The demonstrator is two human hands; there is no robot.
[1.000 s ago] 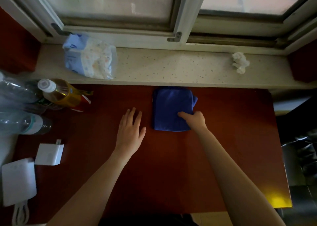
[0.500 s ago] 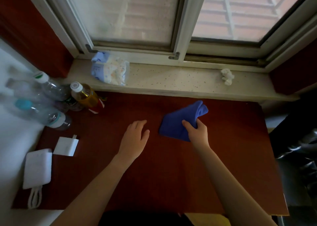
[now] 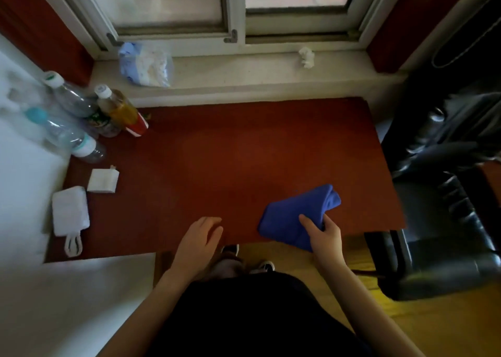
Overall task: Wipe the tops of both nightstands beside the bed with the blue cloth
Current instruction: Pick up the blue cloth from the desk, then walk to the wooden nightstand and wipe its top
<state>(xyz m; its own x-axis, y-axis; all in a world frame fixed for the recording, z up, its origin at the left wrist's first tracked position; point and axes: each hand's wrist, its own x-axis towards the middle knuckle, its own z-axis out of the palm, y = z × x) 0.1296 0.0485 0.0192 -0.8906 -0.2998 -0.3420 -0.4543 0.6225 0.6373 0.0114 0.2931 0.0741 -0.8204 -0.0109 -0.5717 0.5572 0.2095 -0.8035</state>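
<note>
the blue cloth [image 3: 295, 213] is bunched and folded in your right hand [image 3: 324, 234], over the near right part of the nightstand [image 3: 244, 161], its lower end hanging past the front edge. your thumb lies on top of the cloth and your fingers curl round its right side, so you are pinching it firmly. whether the cloth touches the wood you cannot tell from this angle.

your left hand [image 3: 199, 238] sits at the front edge of the red-brown top, just left of the cloth, fingers loosely spread and holding nothing.

at the far left corner of the top stand several plastic bottles [image 3: 81, 118], one with amber liquid. nearer you on the left lie a white charger [image 3: 103, 180] and a white power bank [image 3: 70, 210] with a looped cable.

behind the nightstand runs a pale windowsill [image 3: 244, 72], with a plastic packet [image 3: 145, 64] at its left and a crumpled tissue [image 3: 307, 56] toward the right. a black chair [image 3: 444, 221] stands to the right, and white bedding [image 3: 27, 275] fills the left.
</note>
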